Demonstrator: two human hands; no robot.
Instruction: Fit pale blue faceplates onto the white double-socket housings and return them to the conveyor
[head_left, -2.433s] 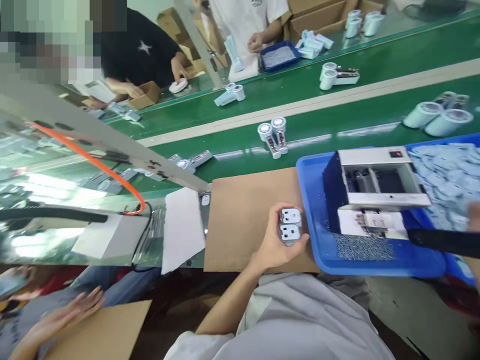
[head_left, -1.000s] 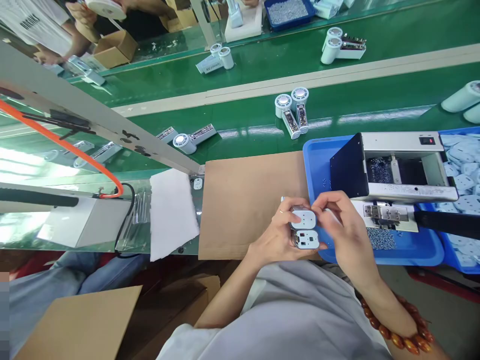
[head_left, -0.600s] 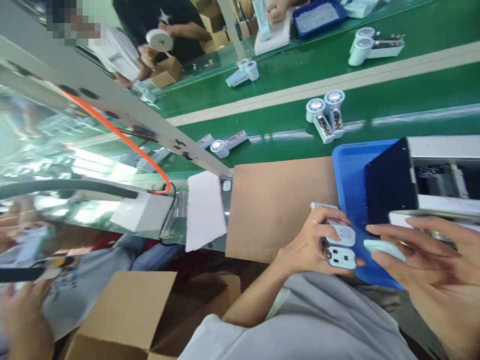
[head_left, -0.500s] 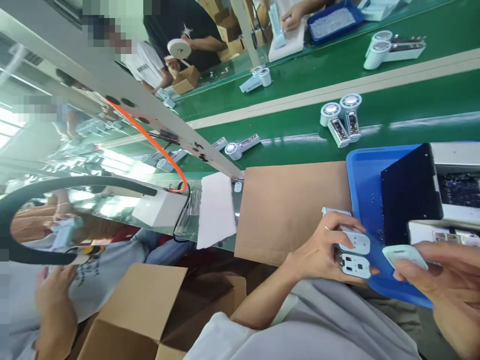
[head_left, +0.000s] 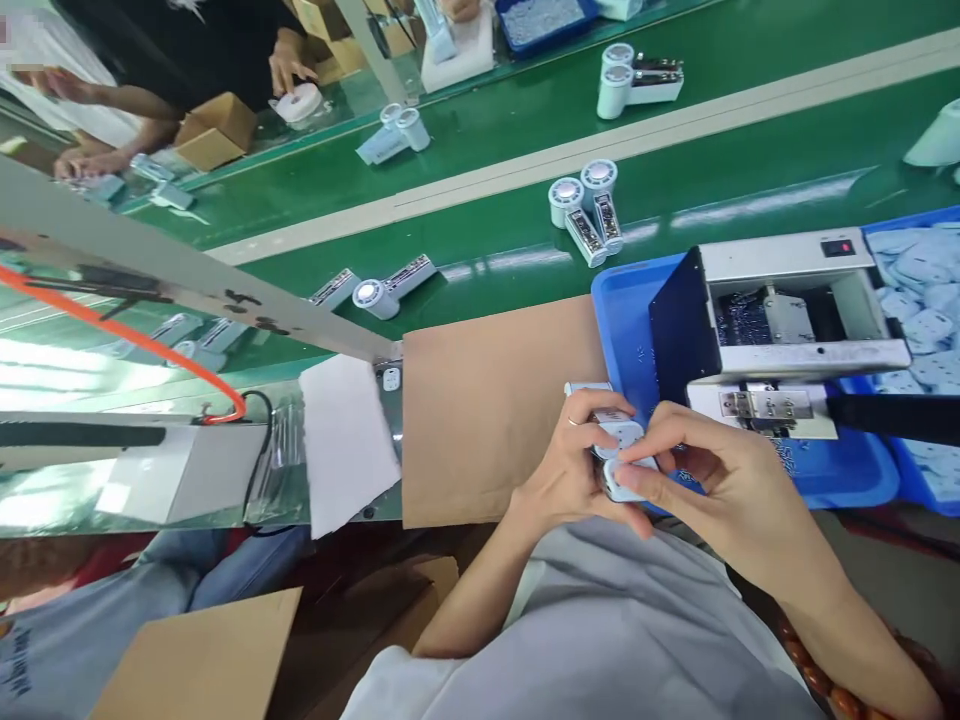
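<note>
Left hand point(head_left: 566, 480) is wrapped round a pair of small white devices point(head_left: 615, 440), fingers curled shut on them, holding them just above the near edge of the cardboard sheet point(head_left: 487, 400) on the counter. Right hand point(head_left: 720, 490) comes in from the right, fingers point(head_left: 637, 476) pinched on a pale cover piece point(head_left: 626, 478) and pressing it onto the nearer device. Both hands sit tight against the near left corner of the blue tray point(head_left: 622, 310), and right behind them stands the grey dispenser machine point(head_left: 780, 310), its dark side panel and a black handle point(head_left: 892, 418) crowding the right side. A second blue bin of pale cover parts point(head_left: 919, 290) lies past the machine. Beyond the cardboard runs the green conveyor belt point(head_left: 487, 230), with a pair of handheld fans point(head_left: 589, 205) straight ahead and another fan point(head_left: 386, 290) further left. A white sheet point(head_left: 345, 440) lies left of the cardboard. Across the belt, a co-worker's hand point(head_left: 289, 65) rests by a small carton point(head_left: 214, 130).
</note>
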